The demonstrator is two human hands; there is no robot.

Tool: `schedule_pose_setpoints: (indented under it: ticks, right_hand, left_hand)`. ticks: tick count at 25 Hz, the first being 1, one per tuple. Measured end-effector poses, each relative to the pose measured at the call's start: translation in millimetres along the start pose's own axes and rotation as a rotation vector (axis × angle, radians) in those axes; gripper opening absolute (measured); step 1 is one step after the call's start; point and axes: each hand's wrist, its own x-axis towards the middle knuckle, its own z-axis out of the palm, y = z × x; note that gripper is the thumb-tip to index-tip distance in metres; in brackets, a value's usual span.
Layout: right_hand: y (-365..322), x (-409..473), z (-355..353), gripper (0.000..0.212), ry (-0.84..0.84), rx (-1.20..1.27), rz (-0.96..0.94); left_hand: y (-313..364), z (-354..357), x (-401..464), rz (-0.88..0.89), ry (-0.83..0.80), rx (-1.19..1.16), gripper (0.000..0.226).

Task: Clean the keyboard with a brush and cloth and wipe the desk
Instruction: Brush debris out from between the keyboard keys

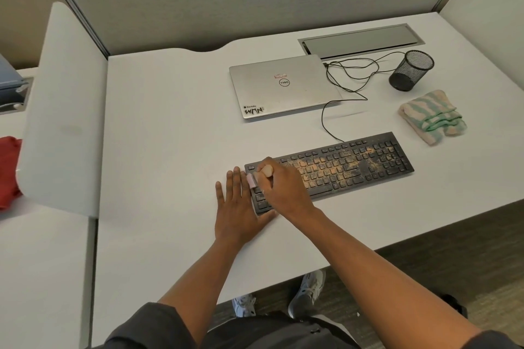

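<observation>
Desk [170, 136] | R hand [283, 190] fisted on brush [252, 180] at keyboard [354, 167] left end (dusty) | L hand [235, 207] flat beside

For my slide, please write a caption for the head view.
Right hand brushes the dusty black keyboard while left hand steadies it.

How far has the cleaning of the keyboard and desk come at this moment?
Early stage. Done: little, though the keys at the left end of the keyboard look darker and cleaner. In hand: the right hand works the brush there while the left hand lies flat beside that end. Left: the orange dust across the middle keys, the cloth step, and wiping the desk.
</observation>
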Motion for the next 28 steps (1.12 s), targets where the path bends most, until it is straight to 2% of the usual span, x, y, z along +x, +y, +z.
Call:
schedule_pose_setpoints:
  ticks: [4, 7, 14, 18, 22, 26, 28]
  right_hand:
    - [-3.8, 5.0, -1.8, 0.014, -0.044, -0.084, 0.045]
    - [-6.9, 12.3, -2.0, 0.014, 0.003, -0.044, 0.019]
    - [3.4, -6.7, -2.6, 0.016, -0.071, -0.014, 0.022]
    - [3.0, -13.0, -10.5, 0.012, -0.017, -0.008, 0.037]
    - [0.9, -23.5, -6.2, 0.009, -0.043, 0.047, 0.055]
    - [5.4, -29.8, -13.6, 0.009, 0.04, -0.037, 0.095]
    - [3.6, -29.3, -15.9, 0.009, -0.018, 0.036, 0.094]
  left_hand:
    - [-0.4, 0.1, 0.2, -0.003, 0.004, -0.007, 0.123]
    - [0.0, -0.8, 0.1, 0.004, 0.022, -0.015, 0.121]
    - [-0.4, 1.1, -0.5, -0.001, 0.029, -0.044, 0.121]
    - [-1.0, 1.8, -0.4, 0.004, 0.035, -0.05, 0.123]
    - [-1.3, 1.1, -1.2, 0.005, 0.027, -0.054, 0.122]
    - [-0.3, -0.5, -1.4, 0.013, 0.017, -0.057, 0.123]
    - [-1.4, 0.8, -2.0, 0.011, 0.029, -0.056, 0.124]
